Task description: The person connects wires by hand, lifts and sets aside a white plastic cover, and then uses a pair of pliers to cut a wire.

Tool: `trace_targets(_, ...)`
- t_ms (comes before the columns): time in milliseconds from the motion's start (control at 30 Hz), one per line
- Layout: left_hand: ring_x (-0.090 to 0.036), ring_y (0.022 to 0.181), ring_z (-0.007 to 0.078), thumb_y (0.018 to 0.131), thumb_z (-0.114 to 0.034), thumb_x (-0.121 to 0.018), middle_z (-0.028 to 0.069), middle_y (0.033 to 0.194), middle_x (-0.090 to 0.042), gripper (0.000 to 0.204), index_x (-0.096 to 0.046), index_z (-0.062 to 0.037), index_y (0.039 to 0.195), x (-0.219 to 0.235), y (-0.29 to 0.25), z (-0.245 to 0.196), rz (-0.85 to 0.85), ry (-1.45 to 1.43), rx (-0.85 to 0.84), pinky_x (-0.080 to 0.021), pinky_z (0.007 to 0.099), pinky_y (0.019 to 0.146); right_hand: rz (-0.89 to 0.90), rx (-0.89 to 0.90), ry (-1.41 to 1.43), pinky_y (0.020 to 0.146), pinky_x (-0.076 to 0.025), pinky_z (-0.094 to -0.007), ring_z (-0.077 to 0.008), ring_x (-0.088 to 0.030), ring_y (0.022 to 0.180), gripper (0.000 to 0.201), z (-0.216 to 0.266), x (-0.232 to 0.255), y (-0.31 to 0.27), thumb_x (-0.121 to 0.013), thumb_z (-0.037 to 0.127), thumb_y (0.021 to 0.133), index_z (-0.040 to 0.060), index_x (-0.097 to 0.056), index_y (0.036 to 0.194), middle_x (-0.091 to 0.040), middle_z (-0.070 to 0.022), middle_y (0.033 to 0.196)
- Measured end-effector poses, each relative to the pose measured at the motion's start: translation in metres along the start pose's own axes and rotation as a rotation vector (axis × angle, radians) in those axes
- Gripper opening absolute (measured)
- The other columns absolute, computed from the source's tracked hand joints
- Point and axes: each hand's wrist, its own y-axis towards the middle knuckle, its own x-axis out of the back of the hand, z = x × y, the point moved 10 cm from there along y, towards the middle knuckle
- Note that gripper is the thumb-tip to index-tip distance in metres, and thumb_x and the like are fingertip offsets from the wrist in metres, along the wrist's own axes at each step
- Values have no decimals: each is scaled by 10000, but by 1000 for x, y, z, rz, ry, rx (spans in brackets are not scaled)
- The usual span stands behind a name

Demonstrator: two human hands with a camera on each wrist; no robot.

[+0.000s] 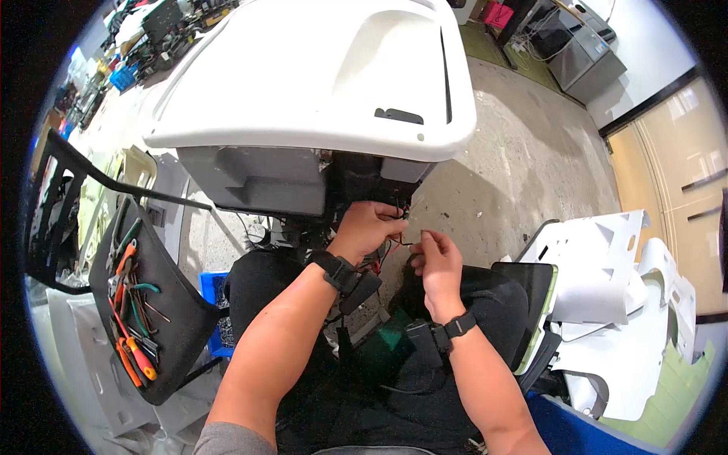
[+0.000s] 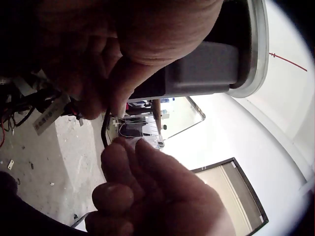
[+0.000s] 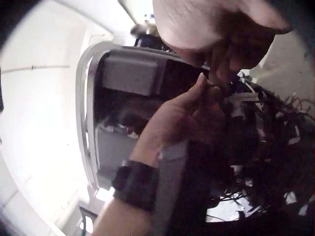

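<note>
Under the edge of a large white-topped shell (image 1: 288,83), both hands meet close together at a bundle of wires (image 1: 387,250). My left hand (image 1: 368,226) pinches a thin black wire (image 2: 105,130) between thumb and fingers. The wire runs down from those fingertips to my right hand (image 1: 440,265), whose thumb and forefinger pinch it a short way off. In the left wrist view the right hand's curled fingers (image 2: 114,196) cover its far end. A white printed label (image 2: 51,114) hangs among the wires beside the left hand.
A black chair seat (image 1: 171,334) on the left carries several pliers and screwdrivers (image 1: 140,360). Beside it stands a blue bin (image 1: 214,288) with small dark parts. White molded panels (image 1: 591,273) lean at the right. Grey concrete floor (image 1: 523,152) shows beyond the shell.
</note>
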Motion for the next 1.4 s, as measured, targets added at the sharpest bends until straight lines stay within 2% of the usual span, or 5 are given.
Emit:
trace_targets(367, -600, 710, 121, 753, -124, -670, 86, 811, -648, 275, -612, 58, 951, -3, -1, -3, 19, -64, -30, -480, 250, 653, 224, -261, 154, 511, -367, -219, -66, -500, 571, 218, -16, -32, -19, -517, 235, 896, 37, -600, 856, -599, -9, 727)
trace_targets(600, -634, 701, 150, 724, -167, -687, 127, 855, -659, 399, -592, 82, 1021, -1, 3, 0, -34, -97, -126, -490, 260, 655, 167, -43, -70, 508, -390, -212, -70, -521, 577, 166, -7, -25, -7, -590, 163, 847, 3, -620, 877, -615, -12, 743)
trace_targets(867, -598, 711, 113, 725, -185, -708, 87, 834, -650, 362, -610, 54, 979, -1, -6, -7, -10, 30, -7, -472, 242, 670, 76, 316, -472, 492, -408, -198, -70, -539, 570, 210, 7, -18, -4, -595, 199, 846, 0, -626, 906, -626, -19, 734)
trace_targets(1267, -605, 706, 118, 707, -140, -710, 92, 813, -652, 349, -610, 51, 981, 4, -5, -5, -46, -7, -15, -478, 234, 650, 0, -37, 14, 473, -369, -204, -74, -491, 530, 227, -6, 1, 4, -510, 227, 893, 32, -587, 982, -597, -26, 734)
trace_targets(1400, -604, 703, 116, 712, -127, -703, 83, 811, -654, 328, -615, 44, 978, 3, -1, 0, -40, -82, -19, -479, 237, 651, 180, -236, 14, 505, -381, -209, -72, -509, 576, 241, -22, -20, -7, -491, 258, 906, 48, -588, 974, -603, -17, 769)
